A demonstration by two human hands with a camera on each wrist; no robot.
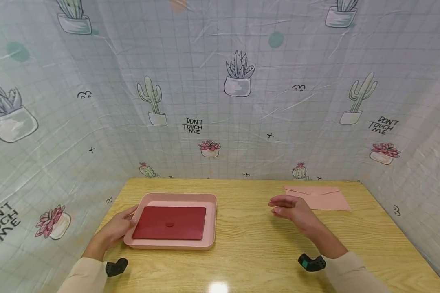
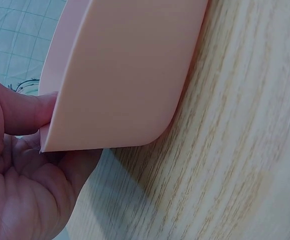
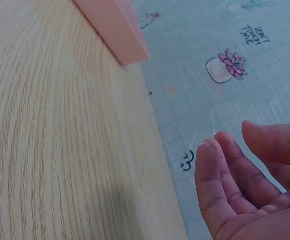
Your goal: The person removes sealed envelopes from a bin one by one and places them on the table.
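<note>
A shallow pink tray point(image 1: 168, 246) sits at the left of the table, and a dark red envelope point(image 1: 168, 230) lies flat in it. My left hand point(image 1: 115, 228) grips the tray's left wall. In the left wrist view the thumb point(image 2: 27, 112) presses over the rim on the inside of the tray wall point(image 2: 120, 80), with the fingers outside and underneath. My right hand point(image 1: 298, 213) hovers over the table, its fingers loosely bent and holding nothing. Just beyond it lies a light pink envelope point(image 1: 328, 200), partly covered by the hand in the head view.
The wood-grain table point(image 1: 242, 232) is enclosed at the back and sides by a cloth point(image 1: 220, 110) printed with cacti. A black wrist device point(image 1: 116, 267) shows at the left wrist and another black device point(image 1: 311, 263) at the right.
</note>
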